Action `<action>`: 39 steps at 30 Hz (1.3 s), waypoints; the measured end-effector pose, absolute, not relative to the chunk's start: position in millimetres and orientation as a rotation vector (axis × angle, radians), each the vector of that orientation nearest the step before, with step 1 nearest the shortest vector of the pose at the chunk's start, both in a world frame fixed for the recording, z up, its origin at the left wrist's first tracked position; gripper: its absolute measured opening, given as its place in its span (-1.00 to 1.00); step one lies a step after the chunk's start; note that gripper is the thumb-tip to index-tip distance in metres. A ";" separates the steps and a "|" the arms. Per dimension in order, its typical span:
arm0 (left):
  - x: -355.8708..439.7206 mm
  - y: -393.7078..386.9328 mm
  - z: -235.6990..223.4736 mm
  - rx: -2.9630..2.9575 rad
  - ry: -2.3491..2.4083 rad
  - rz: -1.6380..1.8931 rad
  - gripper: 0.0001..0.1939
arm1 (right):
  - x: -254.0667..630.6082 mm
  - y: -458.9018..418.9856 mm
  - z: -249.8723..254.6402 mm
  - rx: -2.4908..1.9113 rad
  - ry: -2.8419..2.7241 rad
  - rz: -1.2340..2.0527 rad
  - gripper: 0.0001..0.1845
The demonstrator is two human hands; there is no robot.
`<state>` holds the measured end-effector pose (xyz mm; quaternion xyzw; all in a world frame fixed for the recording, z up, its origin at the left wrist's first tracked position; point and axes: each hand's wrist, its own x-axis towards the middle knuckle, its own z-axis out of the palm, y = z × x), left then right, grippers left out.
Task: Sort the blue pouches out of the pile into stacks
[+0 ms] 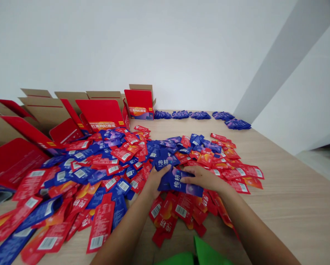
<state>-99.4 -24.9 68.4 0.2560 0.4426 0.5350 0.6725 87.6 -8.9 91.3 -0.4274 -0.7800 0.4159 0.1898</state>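
In the head view my left hand [154, 181] is closed round blue sachets [163, 162], held fanned with their printed fronts up. My right hand [202, 178] grips another blue sachet [191, 188] by its upper side, laid sideways against those in the left hand. How many sachets the left hand holds is hard to make out. Red sachets [181, 208] lie in a loose heap under and in front of both hands. Just beyond the fingers, blue sachets [196, 140] are mixed with red ones.
A large jumble of red and blue sachets [98, 165] spreads to the left. Open red cartons [100, 112] with raised flaps stand behind it. Neat stacks of blue sachets [181, 114] line the far edge of the wooden table [286, 206], by the white wall.
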 end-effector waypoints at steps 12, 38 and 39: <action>-73.5 -35.9 59.3 0.306 1.001 1.183 -0.74 | 36.7 -29.2 68.2 -1.649 -2.042 0.467 -0.83; -82.1 -42.2 60.5 0.422 0.521 0.781 -0.56 | 68.4 50.7 43.1 -1.299 -2.175 0.523 -0.71; -83.7 -40.5 61.1 0.424 0.517 0.804 -0.54 | 64.4 51.3 41.4 -1.297 -2.250 0.491 -0.66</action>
